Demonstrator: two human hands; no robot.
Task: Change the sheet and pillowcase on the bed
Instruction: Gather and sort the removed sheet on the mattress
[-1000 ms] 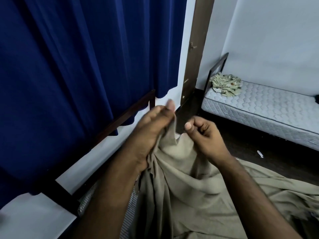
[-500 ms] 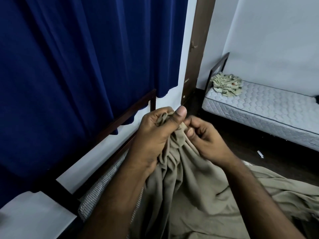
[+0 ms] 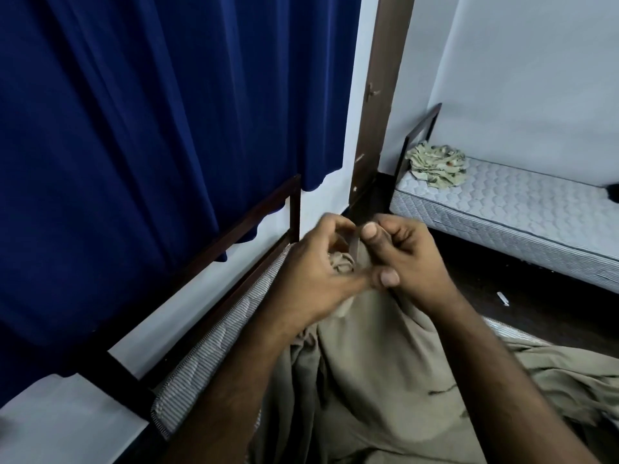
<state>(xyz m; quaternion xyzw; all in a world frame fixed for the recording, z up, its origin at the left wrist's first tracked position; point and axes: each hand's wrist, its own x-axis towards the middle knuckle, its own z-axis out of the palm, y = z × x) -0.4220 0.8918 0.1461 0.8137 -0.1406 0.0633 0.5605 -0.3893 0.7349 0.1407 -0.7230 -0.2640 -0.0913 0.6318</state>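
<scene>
Item: tan bedsheet [image 3: 385, 380], gathered and lifted at one corner, the rest draped in loose folds over the near bed and running off the lower right of the view. Left hand [image 3: 315, 269]: fingers curled round a bunched wad of the sheet's corner, thumb lying across towards the other hand. Right hand [image 3: 405, 259]: fingers curled, thumb and forefinger pinching a narrow flat strip of the same cloth that stands up between the two hands; the hands are touching or very nearly so. Striped mattress [image 3: 214, 353]: its edge shows bare along the left of the sheet, set inside a dark wooden bed frame [image 3: 234, 229] whose rail runs along the wall. Navy curtain [image 3: 150, 128]: hangs behind the rail, filling the upper left. Brown door frame [image 3: 382, 95]: upright, between the curtain and the far corner. Second bed: quilted white mattress [image 3: 522, 202], uncovered, against the far wall on the right, well apart from the hands. Crumpled patterned cloth [image 3: 437, 165]: heaped at that mattress's head end. Dark floor [image 3: 536, 303] between the beds, with a small white object [image 3: 502, 298], too small to identify.
</scene>
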